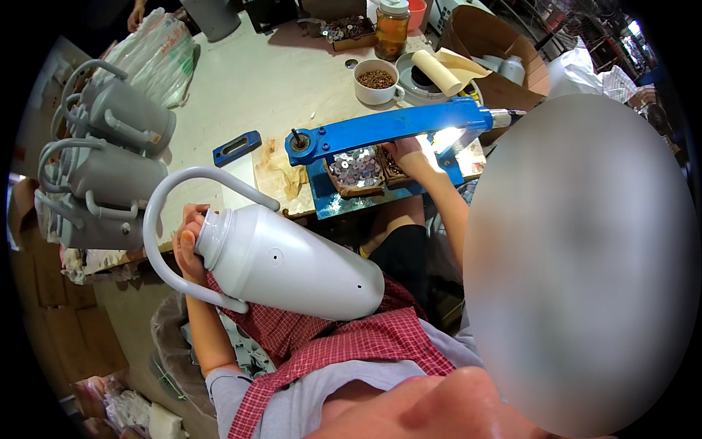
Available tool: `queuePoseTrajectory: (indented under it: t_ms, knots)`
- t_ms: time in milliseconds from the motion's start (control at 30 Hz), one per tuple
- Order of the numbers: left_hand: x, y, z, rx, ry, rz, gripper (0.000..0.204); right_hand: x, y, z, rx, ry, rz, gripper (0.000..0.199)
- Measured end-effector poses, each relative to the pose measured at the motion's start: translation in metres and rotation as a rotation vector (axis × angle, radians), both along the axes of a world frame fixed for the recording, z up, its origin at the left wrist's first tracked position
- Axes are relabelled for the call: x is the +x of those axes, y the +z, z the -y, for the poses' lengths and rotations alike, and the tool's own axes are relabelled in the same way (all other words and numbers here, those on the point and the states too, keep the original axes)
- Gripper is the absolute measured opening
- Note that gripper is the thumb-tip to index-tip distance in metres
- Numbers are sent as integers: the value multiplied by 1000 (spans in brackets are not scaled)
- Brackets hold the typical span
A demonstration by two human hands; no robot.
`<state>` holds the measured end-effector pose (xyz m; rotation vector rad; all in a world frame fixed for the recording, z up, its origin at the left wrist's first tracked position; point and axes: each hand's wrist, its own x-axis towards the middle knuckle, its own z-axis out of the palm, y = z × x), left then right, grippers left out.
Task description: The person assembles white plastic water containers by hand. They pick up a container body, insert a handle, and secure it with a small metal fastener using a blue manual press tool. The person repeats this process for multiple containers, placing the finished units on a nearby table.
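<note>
A pale grey plastic jug body (292, 263) with a long curved handle lies tilted across my lap on a red checked cloth (351, 340). My left hand (189, 249) grips the jug at its neck, fingers over the mouth. My right hand (404, 152) reaches under the arm of a blue hand press (387, 128) and rests by a small wooden tray of round metal washers (356, 170). Whether that hand pinches a washer I cannot tell.
Several finished grey jugs (110, 175) are stacked at the table's left. A white cup of brown bits (376, 80), a glass jar (393, 29), a paper roll (439, 72) and a cardboard box (497, 44) stand behind the press. Another person's hand (136, 14) shows far left.
</note>
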<state>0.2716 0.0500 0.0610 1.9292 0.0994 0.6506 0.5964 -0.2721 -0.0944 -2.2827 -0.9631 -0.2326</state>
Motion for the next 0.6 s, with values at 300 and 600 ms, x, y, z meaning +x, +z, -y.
queuePoseTrajectory:
  t_ms: [300, 600]
  knots:
    - [-8, 3, 0, -36, 60, 5, 54, -51, 71, 40, 42, 25, 172, 13]
    - [-46, -5, -22, -22, 33, -33, 59, -92, 138, -10, 653, 199, -516, 12]
